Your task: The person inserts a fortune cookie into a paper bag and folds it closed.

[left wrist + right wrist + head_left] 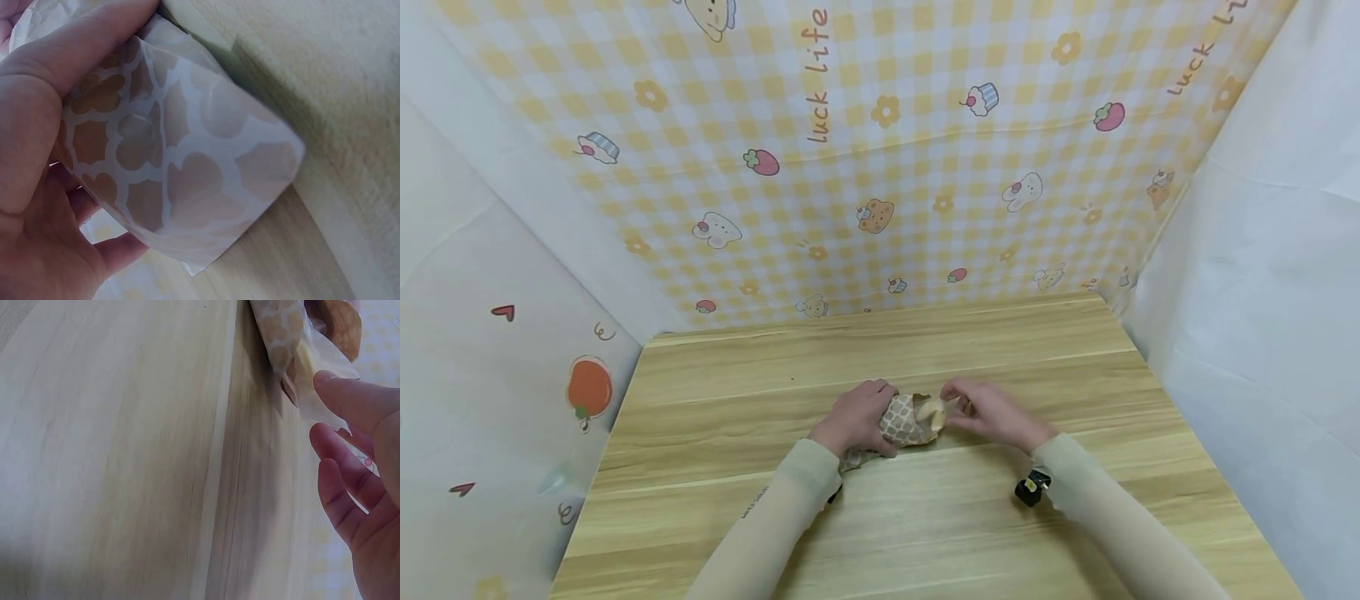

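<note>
A paper bag (pixel 904 421) with a tan and white lattice print lies on its side on the wooden table. My left hand (pixel 856 417) grips it around the middle; in the left wrist view the thumb lies across the printed paper (pixel 206 150). From the open right end of the bag shows a pale yellow, curved piece (pixel 934 413), its kind unclear. A translucent wrapper (pixel 331 356) covers it. With thumb and fingers my right hand (pixel 992 412) pinches the wrapper's edge. The rest of the bag's contents is hidden.
The wood-grain table (pixel 940 533) ends at a yellow checked cloth backdrop (pixel 850 250). White sheets hang on the left (pixel 512 208) and right sides. A small black device (pixel 1032 487) is by the right wrist.
</note>
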A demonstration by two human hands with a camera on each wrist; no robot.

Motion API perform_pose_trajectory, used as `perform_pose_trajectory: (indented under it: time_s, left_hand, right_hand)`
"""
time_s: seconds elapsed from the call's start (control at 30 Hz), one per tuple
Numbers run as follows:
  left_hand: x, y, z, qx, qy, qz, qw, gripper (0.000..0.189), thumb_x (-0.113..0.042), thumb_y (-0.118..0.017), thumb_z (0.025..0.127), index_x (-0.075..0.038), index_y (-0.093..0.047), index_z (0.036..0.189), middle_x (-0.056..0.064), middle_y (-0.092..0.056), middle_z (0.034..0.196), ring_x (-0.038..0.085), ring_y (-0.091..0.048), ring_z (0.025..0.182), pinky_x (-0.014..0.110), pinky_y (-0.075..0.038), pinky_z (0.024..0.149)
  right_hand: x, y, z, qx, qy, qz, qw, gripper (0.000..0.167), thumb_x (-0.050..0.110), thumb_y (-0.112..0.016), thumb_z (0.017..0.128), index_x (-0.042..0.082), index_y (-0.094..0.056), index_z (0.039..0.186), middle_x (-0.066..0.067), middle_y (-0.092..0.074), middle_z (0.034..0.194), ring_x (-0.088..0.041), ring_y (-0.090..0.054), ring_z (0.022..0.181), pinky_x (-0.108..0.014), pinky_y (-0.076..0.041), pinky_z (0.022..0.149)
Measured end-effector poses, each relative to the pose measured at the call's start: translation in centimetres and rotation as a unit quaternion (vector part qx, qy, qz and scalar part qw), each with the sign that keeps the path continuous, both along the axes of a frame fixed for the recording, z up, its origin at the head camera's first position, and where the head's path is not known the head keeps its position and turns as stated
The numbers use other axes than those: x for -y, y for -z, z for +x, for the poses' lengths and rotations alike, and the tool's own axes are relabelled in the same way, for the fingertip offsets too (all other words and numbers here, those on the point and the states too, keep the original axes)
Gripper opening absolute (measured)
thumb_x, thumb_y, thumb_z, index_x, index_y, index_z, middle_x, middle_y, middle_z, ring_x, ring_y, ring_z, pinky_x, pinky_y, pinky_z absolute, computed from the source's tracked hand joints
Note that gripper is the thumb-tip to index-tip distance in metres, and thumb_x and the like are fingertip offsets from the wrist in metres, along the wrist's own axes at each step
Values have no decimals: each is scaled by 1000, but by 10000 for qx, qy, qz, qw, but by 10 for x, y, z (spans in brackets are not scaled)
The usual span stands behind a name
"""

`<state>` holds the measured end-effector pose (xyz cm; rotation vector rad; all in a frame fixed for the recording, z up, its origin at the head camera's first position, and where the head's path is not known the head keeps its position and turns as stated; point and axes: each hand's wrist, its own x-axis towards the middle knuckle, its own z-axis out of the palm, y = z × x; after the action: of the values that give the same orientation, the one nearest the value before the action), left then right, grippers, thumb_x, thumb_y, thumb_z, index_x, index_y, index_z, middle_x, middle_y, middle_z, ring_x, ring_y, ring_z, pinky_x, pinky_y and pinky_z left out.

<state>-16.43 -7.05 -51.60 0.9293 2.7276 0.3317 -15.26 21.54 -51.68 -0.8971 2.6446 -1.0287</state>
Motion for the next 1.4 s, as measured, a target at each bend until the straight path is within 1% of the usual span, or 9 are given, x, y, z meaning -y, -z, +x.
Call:
perform_pose_trajectory:
  time_s: [0.23,0.37,0.67,0.8,0.93,1.03,1.2,1.3,1.4]
  left_hand:
    - [0,-1,0,31,-37,19,10000,96,-50,-99,67,-9,-56,142,5,-61,135,25,-59,124,43,-53,103]
    - [-1,-2,1,95,-56,69,9999,96,-50,-99,66,-10,-56,142,5,-61,135,25,-59,124,43,-53,103]
    - [-2,-1,0,100,-75,29,9999,95,-50,-99,67,-10,-56,142,4,-61,135,24,-59,124,43,-54,102]
    - [-2,-1,-1,76,-71,-6,9999,96,-51,-99,66,-10,-57,142,5,-60,134,24,-59,123,43,-54,101]
    - [0,0,-1,58,-79,-24,9999,96,-53,-99,66,-10,-57,141,5,-59,132,24,-59,119,43,-55,98]
    - [-1,0,-2,54,-81,-58,9999,97,-54,-99,65,-10,-58,141,5,-59,130,24,-59,117,44,-55,96]
    - [-2,-1,-4,12,-55,-184,9998,96,-55,-98,65,-10,-58,140,5,-59,127,23,-58,116,44,-55,95]
    - [-3,-1,-4,3,-20,-250,9997,96,-56,-98,65,-10,-58,140,5,-59,126,23,-58,115,43,-56,94]
    - [-3,-1,-4,-12,12,-295,9996,95,-57,-98,65,-11,-59,138,4,-60,125,23,-59,115,43,-56,93]
  right_hand:
    - [11,2,-2,-70,59,78,9999,39,15,-82,91,9,-67,126,-4,-74,108,-10,-68,88,-27,-59,78]
    - [16,4,-3,-132,-44,89,9999,38,14,-80,93,9,-66,128,-5,-75,112,-12,-68,91,-29,-59,80]
    - [23,14,-6,-458,-213,-223,9985,32,8,-77,95,9,-69,125,-5,-71,118,-14,-69,93,-30,-60,82]
    - [25,19,-6,-603,-165,-340,9975,31,6,-78,94,9,-72,124,-4,-65,114,-15,-67,94,-29,-60,83]
    - [28,22,-6,-617,-116,-518,9967,32,3,-78,92,6,-74,124,-5,-71,109,-17,-69,97,-31,-60,88]
    - [31,24,-5,-542,-30,-572,9969,32,3,-78,92,4,-73,123,-7,-75,110,-20,-71,100,-33,-60,90]
    - [36,24,-2,-95,65,-605,9981,30,4,-77,93,3,-71,123,-10,-75,116,-20,-74,102,-29,-60,91]
    - [39,24,-2,197,-79,-676,9975,30,4,-76,94,3,-71,124,-12,-75,120,-21,-75,104,-26,-59,91]
    - [41,24,-2,200,-294,-745,9966,32,5,-75,96,2,-71,127,-14,-74,125,-24,-74,109,-27,-59,93]
